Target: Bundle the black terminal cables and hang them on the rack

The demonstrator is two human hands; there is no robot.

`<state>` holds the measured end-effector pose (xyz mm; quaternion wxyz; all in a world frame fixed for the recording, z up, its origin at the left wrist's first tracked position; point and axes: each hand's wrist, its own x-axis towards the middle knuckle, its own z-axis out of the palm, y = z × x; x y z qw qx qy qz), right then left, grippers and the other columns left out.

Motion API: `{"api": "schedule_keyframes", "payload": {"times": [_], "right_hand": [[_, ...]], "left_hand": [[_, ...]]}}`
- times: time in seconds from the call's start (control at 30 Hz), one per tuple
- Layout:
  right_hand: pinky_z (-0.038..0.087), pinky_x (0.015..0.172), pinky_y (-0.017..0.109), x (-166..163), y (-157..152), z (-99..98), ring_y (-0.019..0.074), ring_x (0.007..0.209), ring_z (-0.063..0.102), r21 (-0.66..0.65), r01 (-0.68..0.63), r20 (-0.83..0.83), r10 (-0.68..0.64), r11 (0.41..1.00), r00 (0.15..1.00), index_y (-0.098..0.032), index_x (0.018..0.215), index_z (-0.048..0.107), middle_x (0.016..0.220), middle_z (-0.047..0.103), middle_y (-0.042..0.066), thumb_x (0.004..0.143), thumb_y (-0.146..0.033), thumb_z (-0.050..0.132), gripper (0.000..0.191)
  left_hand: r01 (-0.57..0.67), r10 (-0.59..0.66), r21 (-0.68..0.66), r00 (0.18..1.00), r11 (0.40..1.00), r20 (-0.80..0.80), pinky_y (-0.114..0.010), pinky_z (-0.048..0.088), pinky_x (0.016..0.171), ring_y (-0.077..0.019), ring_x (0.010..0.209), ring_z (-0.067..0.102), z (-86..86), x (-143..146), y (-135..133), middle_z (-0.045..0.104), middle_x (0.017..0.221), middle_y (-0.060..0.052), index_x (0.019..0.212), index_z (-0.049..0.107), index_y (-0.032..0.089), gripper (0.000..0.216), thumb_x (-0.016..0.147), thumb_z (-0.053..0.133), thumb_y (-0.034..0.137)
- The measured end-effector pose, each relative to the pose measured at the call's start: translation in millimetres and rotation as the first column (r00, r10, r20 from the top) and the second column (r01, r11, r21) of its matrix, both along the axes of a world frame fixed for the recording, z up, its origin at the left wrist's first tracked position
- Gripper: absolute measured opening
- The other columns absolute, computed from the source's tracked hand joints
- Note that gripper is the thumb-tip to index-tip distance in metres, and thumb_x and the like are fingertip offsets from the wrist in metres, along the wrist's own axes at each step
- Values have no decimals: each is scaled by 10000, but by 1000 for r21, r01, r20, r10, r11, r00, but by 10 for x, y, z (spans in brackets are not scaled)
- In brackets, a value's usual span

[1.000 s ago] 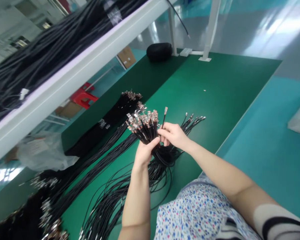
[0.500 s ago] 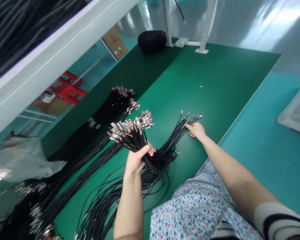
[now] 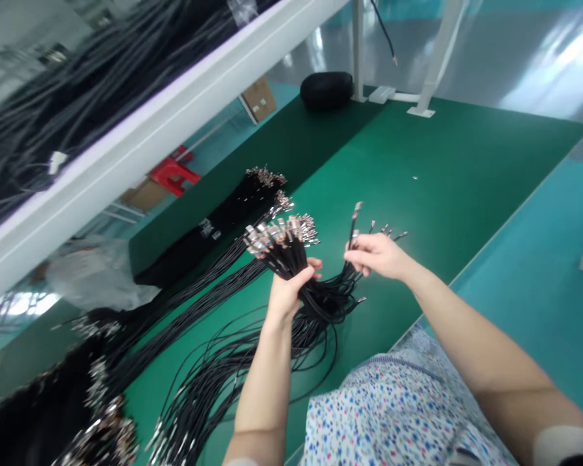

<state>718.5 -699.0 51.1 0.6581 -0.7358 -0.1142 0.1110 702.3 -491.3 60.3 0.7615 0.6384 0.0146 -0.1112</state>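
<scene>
My left hand [image 3: 294, 288] is wrapped round a thick bunch of black cables [image 3: 284, 255], whose silvery and coppery connector ends fan out above the fist. To its right, my right hand [image 3: 379, 254] pinches a black cable [image 3: 353, 223] near its end, with the metal tip pointing up. Behind and beneath the right hand lie several more loose cable ends [image 3: 388, 231]. Below both hands, a looser heap of black cables [image 3: 223, 375] curves across the green table toward its near left part.
Long cable bundles [image 3: 214, 278] lie along the table's left side, beside a clear plastic bag [image 3: 102, 272]. A white shelf beam [image 3: 175, 123] carrying more cables crosses above. Farther off are a black rounded case [image 3: 326, 90], white posts [image 3: 434, 71] and a tiny white piece [image 3: 415, 178].
My right hand has lifted a cable end off the loose group and brought it left, toward the bunch. My left hand keeps its hold. The camera view has shifted.
</scene>
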Motion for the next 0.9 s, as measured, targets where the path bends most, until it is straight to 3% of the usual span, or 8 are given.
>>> {"api": "schedule_keyframes", "payload": {"times": [0.13,0.27,0.33,0.47,0.6,0.73,0.83,0.9], "right_hand": [[300,405,166,14,367,399,53,395,451,-306,-184,151,238,934,959,-142,604,522,460,506,-37,773,-266,509,210],[268,406,172,17,542,411,48,376,411,-304,-226,155,282,925,947,-147,553,490,430,483,-43,771,-292,515,262],[283,404,173,-18,562,394,47,361,407,-198,-188,138,217,962,966,-150,575,487,438,484,-47,782,-321,506,270],[311,417,172,-106,595,457,44,366,402,13,119,223,-118,993,968,-157,610,462,459,485,-47,809,-350,484,278],[310,455,178,-161,691,575,50,411,406,-10,177,341,-163,984,926,-159,582,440,449,459,-48,810,-323,491,285],[294,480,183,-210,803,620,49,460,387,-91,240,458,-173,967,872,-158,582,447,490,437,-43,807,-326,497,285],[321,473,176,-181,790,433,50,459,412,21,231,379,-222,973,898,-166,664,472,523,472,-44,792,-404,515,274],[339,442,173,-97,651,124,53,429,430,104,329,184,-343,939,921,-171,777,487,546,511,-43,800,-461,483,291]], "left_hand": [[-42,45,-68,998,997,47,-290,488,689,-149,679,601,-24,-59,-71,652,789,-62,804,655,115,236,606,709,231],[-122,129,-84,988,989,85,-293,474,744,-153,720,602,-25,-135,-3,649,772,-43,788,644,125,258,573,731,237],[-151,158,-76,983,986,96,-290,470,752,-154,742,602,-10,-150,42,651,807,-42,807,639,132,284,561,739,232],[-62,62,-11,993,998,101,-294,475,686,-147,653,590,60,-142,66,628,706,-43,761,631,117,207,621,699,252],[33,-42,80,992,996,119,-327,471,770,-176,759,601,117,-150,16,639,770,-53,853,633,124,253,630,689,231],[-17,12,42,995,999,99,-330,452,851,-216,962,573,62,-174,-24,633,978,-64,988,606,150,467,543,743,189],[-50,50,4,996,999,78,-316,460,833,-213,970,570,2,-183,-12,630,999,-65,951,617,152,412,560,735,209],[-84,83,1,992,996,93,-311,464,813,-216,969,564,-24,-181,28,638,961,-79,807,634,132,248,599,710,243]]}}
